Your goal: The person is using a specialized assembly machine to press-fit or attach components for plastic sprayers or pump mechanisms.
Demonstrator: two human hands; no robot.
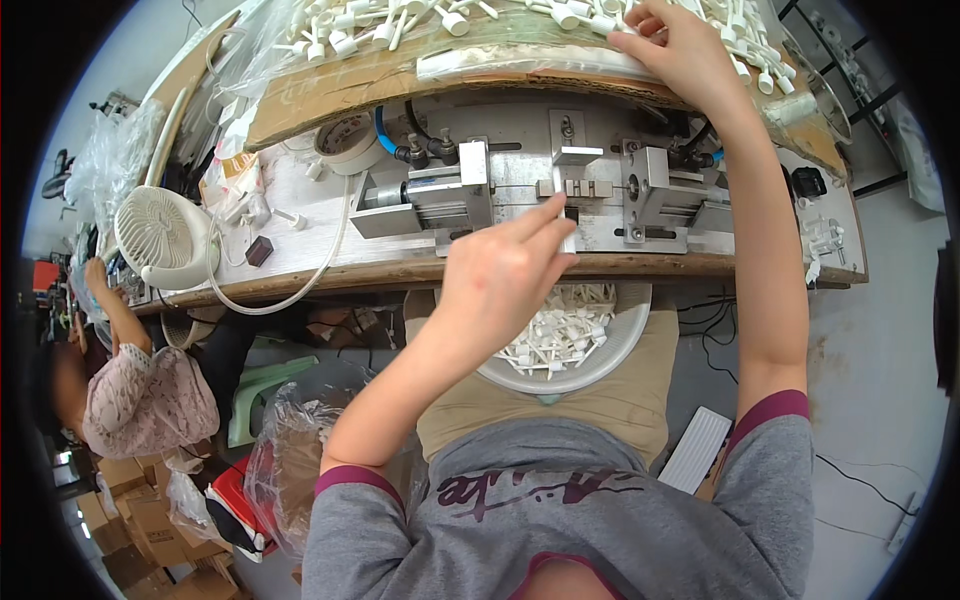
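My left hand (503, 275) is at the metal clamping fixture (590, 188) in the middle of the bench. Its fingers are closed on a slim white plastic part (568, 240), which is partly hidden behind them. Farther up and to the right, my right hand (685, 55) reaches into a heap of white plastic stemmed caps (455, 22) on the cardboard-edged shelf. Thumb and forefinger pinch at one white cap there, mostly covered by the fingers. Two metal air cylinders, one left (440, 195) and one right (665, 195), face the fixture from both sides.
A pale round basket (635, 335) of small white parts sits on my lap beneath the bench edge. To the left are a small white fan (158, 238), a tape roll (350, 140) and a looping clear hose (335, 245). Another person (150, 390) sits at far left.
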